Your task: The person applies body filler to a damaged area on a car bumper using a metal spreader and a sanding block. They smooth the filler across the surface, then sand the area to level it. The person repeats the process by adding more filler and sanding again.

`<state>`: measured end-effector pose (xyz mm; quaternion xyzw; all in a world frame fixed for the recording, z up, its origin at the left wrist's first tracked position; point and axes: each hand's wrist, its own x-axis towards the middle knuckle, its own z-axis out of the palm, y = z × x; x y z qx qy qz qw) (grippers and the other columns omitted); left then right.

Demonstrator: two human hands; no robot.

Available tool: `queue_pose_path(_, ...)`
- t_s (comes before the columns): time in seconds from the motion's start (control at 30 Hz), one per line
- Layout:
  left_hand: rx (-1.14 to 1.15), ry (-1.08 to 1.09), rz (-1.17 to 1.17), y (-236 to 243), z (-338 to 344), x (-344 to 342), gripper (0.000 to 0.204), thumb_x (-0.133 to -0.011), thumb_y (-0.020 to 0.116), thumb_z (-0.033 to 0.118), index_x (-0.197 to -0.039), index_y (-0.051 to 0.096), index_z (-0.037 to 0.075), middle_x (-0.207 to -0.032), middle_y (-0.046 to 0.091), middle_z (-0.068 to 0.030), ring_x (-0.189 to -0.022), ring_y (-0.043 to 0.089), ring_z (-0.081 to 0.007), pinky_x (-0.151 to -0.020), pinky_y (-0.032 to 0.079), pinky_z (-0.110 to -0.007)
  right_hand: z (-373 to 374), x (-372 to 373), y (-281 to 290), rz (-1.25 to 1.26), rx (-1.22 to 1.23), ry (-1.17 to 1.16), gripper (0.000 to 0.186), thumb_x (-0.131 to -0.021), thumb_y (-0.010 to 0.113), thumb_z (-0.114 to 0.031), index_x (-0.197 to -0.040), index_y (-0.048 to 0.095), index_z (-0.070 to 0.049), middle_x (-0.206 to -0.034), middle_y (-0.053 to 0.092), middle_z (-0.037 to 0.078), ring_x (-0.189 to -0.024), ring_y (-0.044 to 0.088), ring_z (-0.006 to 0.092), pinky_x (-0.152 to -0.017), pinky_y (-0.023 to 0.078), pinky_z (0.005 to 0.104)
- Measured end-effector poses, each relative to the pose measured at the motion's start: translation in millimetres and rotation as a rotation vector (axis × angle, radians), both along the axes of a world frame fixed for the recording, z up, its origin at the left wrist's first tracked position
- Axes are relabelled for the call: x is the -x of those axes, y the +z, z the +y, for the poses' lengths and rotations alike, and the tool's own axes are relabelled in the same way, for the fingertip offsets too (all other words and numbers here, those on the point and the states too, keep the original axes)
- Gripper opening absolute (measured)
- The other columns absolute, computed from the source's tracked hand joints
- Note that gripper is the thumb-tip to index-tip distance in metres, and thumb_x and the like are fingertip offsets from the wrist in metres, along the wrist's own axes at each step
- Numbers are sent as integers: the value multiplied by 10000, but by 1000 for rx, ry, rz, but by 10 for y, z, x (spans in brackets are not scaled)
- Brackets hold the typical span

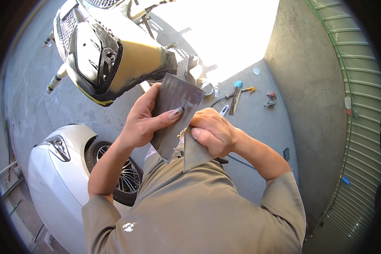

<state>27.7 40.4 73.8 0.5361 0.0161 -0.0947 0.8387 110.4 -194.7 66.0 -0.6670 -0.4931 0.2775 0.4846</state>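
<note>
My left hand (146, 120) is closed on a dark rectangular metal blade (180, 93), its thumb pressed across the face, near the middle of the view. My right hand (213, 131) grips a lighter grey flat scraper (192, 158), with its corner pointing down over my lap. The two blades meet or overlap between my hands, where a clump of beige putty (181, 133) clings along the edge. My fingers behind each blade are partly hidden.
A part-painted bumper (137, 63) rests on a stand at upper left. A white car (59, 178) is at lower left. Tools, including an orange-handled one (249, 90), lie on the grey floor (266, 127). A ribbed metal wall (355, 51) runs along the right.
</note>
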Motion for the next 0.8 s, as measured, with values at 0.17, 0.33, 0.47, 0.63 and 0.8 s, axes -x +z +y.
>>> queue_pose_path(0.17,-187,-77,-69,108,130,89,466,-1027,770,163,-1390,540,-17,-1170,710,-59,-1075,646,-105,-956,518,-291,9,-298,-177,159,191,-632,390,-1033,495,-307,-813,522,14,-678,538,184,-631,544,304,-642,452,449)
queue_pose_path(0.33,-583,34,-252,80,37,125,361,-1099,626,137,-1398,513,-32,-1006,757,-133,-878,721,-188,-801,557,-354,-70,-330,-158,-540,-27,-848,658,-947,760,-641,-733,503,-74,-614,492,74,-500,500,214,-471,415,355)
queue_pose_path(0.47,-566,168,-168,-20,-3,16,364,-1133,560,145,-1444,484,-28,-998,759,-122,-848,706,-160,-761,544,-342,320,168,-149,-829,-103,-627,663,-939,764,-637,-709,467,-91,-651,463,63,-522,534,247,-479,459,367)
queue_pose_path(0.63,-255,230,-4,-146,59,-13,500,-1152,518,87,-1613,373,-42,-1290,700,-97,-1079,666,-116,-949,543,-274,228,148,-137,-545,-231,-678,652,-948,765,-621,-713,477,-85,-644,487,77,-514,542,258,-491,460,370)
queue_pose_path(0.8,-126,223,3,-263,-79,-90,619,-1130,554,54,-1676,280,-48,-1332,684,-116,-1126,661,-120,-1012,526,-282,267,145,-76,-366,-59,-663,693,-932,746,-681,-733,514,-59,-650,547,131,-558,593,312,-531,489,421)
